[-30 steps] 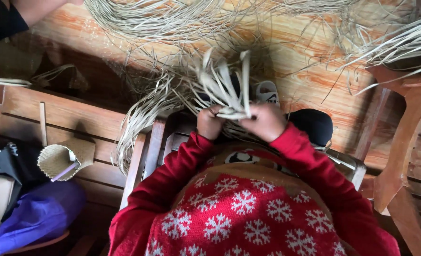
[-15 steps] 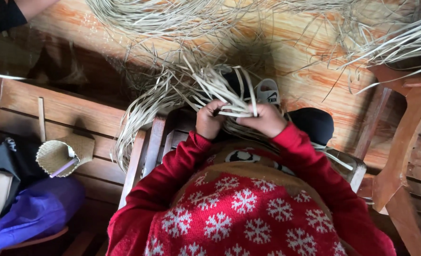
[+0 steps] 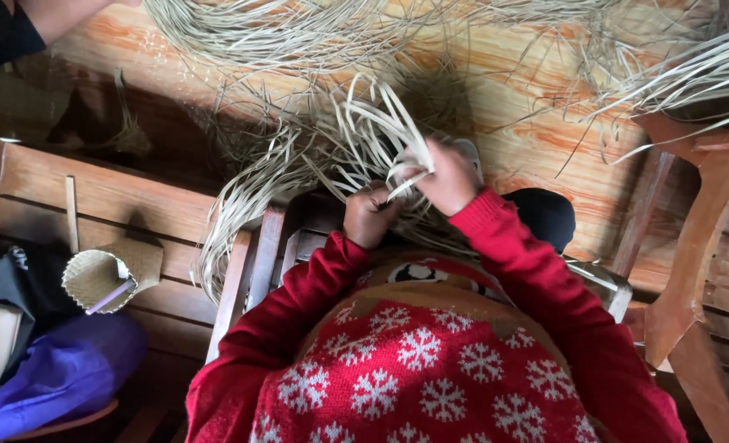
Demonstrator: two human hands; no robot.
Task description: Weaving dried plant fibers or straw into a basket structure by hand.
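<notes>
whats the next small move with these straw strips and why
Probably draw the looped strip through and snug it down. The right hand pinches a bent pale strip above the bundle of strips, while the left hand grips the woven part below, so the loop stands loose.

Purple bag (image 3: 61,373) btm left, black bag (image 3: 20,279) above.
</notes>
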